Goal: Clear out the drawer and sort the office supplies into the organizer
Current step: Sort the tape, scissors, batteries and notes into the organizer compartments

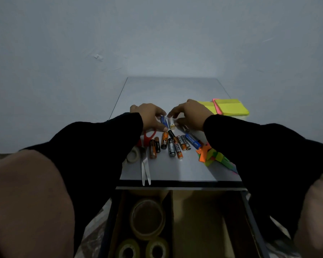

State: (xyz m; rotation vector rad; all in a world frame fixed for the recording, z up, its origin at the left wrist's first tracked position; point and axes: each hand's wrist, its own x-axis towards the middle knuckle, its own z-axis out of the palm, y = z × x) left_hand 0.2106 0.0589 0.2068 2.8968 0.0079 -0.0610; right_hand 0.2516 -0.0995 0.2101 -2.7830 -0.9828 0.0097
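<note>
At the far middle of the tabletop (pixel 168 170), the left hand (pixel 149 116) pinches a blue battery (pixel 164 122) in its grip; the right hand (pixel 189 113) pinches a white battery (pixel 171 123) just beside it. Below, the open drawer (pixel 254 216) holds tape rolls (pixel 147 218). Red-handled scissors (pixel 145 164), loose batteries (pixel 172 144), colored paper flags (pixel 211 154) and yellow sticky notes (pixel 231 107) lie around.

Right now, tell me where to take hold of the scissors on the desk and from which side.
Grip the scissors by the paired steel blades, from the near desk edge. The tips overhang that edge slightly, so fingers could probably slip under, while the red handles lie partly under the left hand and sleeve, crowded by batteries.
</note>
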